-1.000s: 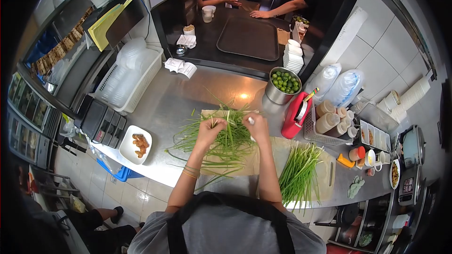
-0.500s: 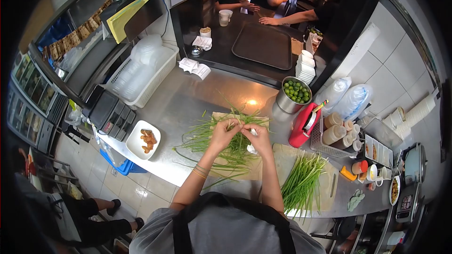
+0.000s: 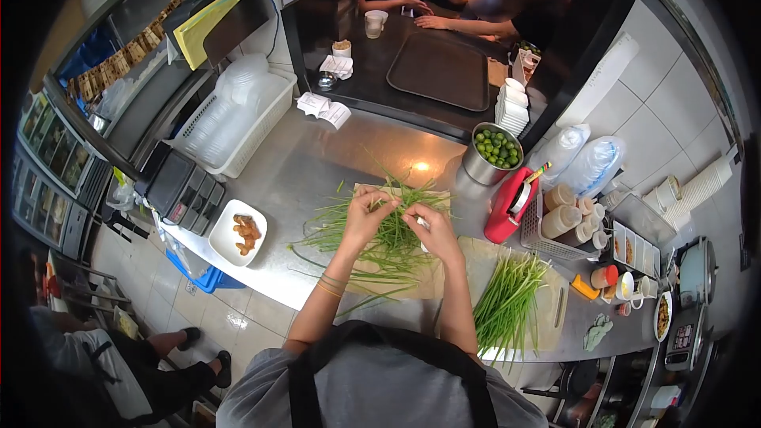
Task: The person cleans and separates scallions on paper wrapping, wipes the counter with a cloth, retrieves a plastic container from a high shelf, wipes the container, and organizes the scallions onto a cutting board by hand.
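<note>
My left hand [image 3: 369, 212] is over the spread green stalks [image 3: 388, 250], its fingers bent and pinched together near their tips. Close beside it on the right, my right hand [image 3: 428, 226] has its thumb and forefinger together, with something small and white at its palm. What each pinch holds is too small to make out. Beneath both hands the loose stalks lie on brown paper [image 3: 432, 281] on the steel counter. A neater bundle of long green stalks [image 3: 507, 305] rests on a board [image 3: 551, 313] to the right.
A white dish of ginger [image 3: 224, 247] sits at left. Beyond my hands are a metal pot of green limes [image 3: 481, 168], a red container [image 3: 507, 210] and a basket of bottles [image 3: 547, 242]. People stand behind the pass-through with its black tray [image 3: 440, 71]; another person [image 3: 135, 364] is at lower left.
My hands have moved slightly apart, the fingertips no longer meeting. Behind the pass-through, a person's arm has shifted left. The view has shifted a little.
</note>
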Demonstrator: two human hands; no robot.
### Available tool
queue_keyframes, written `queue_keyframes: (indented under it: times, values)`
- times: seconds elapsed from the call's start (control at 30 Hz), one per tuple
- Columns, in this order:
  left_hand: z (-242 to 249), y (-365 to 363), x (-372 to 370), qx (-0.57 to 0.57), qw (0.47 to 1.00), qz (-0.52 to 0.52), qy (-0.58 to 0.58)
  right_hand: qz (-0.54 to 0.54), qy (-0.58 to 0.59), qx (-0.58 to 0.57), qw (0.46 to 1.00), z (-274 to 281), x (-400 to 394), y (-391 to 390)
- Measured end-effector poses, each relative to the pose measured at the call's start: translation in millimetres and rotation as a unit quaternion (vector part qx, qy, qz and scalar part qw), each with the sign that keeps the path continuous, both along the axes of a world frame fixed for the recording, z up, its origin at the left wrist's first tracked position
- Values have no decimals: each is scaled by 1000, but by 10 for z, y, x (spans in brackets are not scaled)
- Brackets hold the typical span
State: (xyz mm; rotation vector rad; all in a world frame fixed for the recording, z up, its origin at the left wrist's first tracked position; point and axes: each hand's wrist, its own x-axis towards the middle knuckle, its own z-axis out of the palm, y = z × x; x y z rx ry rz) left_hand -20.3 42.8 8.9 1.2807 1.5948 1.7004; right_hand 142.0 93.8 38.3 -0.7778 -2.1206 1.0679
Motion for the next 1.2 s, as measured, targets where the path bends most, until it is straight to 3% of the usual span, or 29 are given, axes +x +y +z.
queue_keyframes:
  times: [0.53,0.63,0.83,0.93,1.2]
  values:
    - [245,-64,-361,-17,993,55,-107,124,-51,-87,987,-250,199,158]
    - [223,-20,-384,-34,995,59,-72,100,-190,-126,969,-255,190,192]
    - [305,-37,-183,-93,995,35,25,10,-94,-2,995,-471,116,187]
    - [312,-28,-67,-107,992,14,68,-14,125,-142,982,-343,-119,90]
    - [304,26,-193,8,998,11,-61,23,141,-230,963,-298,-29,131]
